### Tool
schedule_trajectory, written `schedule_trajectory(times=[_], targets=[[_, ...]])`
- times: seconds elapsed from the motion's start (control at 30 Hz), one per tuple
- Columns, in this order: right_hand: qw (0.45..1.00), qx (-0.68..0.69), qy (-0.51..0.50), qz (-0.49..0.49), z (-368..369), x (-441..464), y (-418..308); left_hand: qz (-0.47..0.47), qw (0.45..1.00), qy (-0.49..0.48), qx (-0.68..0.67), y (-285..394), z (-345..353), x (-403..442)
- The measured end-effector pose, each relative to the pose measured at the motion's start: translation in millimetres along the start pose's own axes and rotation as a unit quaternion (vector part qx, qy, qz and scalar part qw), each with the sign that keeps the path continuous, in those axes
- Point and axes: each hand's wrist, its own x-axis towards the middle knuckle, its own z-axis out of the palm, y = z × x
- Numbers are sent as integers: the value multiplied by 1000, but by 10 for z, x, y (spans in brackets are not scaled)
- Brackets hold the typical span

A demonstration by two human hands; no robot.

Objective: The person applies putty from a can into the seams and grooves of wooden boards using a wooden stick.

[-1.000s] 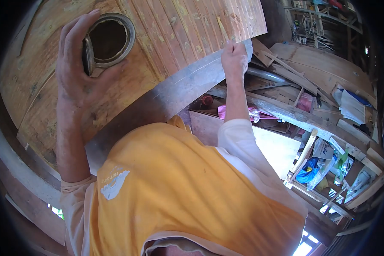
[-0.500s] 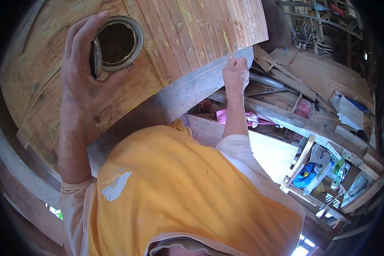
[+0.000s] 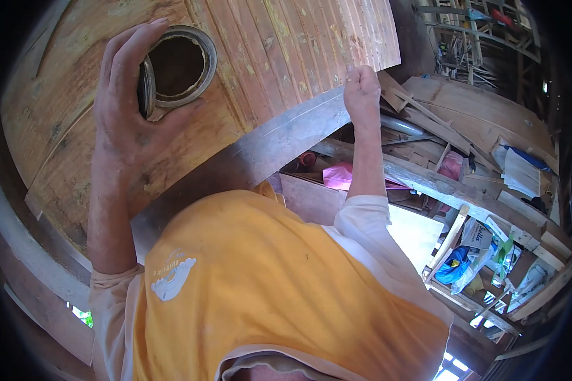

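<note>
My left hand [image 3: 128, 95] is wrapped round the side of an open metal tin [image 3: 203, 82] with a dark brown inside. A round metal lid [image 3: 147, 89] stands on edge between my palm and the tin's rim. My right hand [image 3: 362, 87] is closed at the edge of a grooved wooden panel [image 3: 260, 47], its fingertips by the grooves. The thin yellowish stick seen in it before is nearly all hidden by the fingers now. Yellowish smears run along several grooves of the panel.
A smooth grey edge [image 3: 279, 130] borders the panel on my side. Beyond my right arm lie a long timber beam [image 3: 438, 181], loose boards [image 3: 426, 124], a pink bag [image 3: 338, 175] and a blue plastic bag [image 3: 452, 263]. Stacked wood strips stand at the far right.
My right hand has moved slightly right and up along the panel edge, and the stick's yellow end no longer shows clearly. My left hand and the tin have shifted a little right.
</note>
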Motion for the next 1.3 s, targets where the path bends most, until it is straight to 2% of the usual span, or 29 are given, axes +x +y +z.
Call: schedule_trajectory(times=[0.23, 0.37, 0.53, 0.73, 0.83, 0.93, 1.03, 1.13, 1.3], targets=[[999, 24, -25, -5, 299, 77, 71, -4, 1000, 0, -12, 15, 3, 1], [1000, 14, 14, -3, 413, 83, 58, 5, 1000, -4, -3, -15, -7, -2], [998, 7, 37, 47, 382, -47, -46, 10, 1000, -9, -2, -15, -27, 10], [997, -54, -7, 63, 309, 106, -243, -3, 1000, -8, -17, -3, -15, -8], [1000, -19, 12, 20, 305, -109, -23, 1, 1000, -12, -9, -19, -28, -1], [997, -35, 19, 66, 333, -76, -75, 1, 1000, 9, -26, 4, -10, 30], [997, -63, 17, 30, 412, 261, -207, 6, 999, 9, -33, -4, 9, 11], [997, -45, -24, 57, 313, 268, -182, 15, 1000, 6, -24, -21, 1, 12], [998, -34, -14, 44, 305, 117, 29, -10, 1000, -9, -27, -18, -40, 10]])
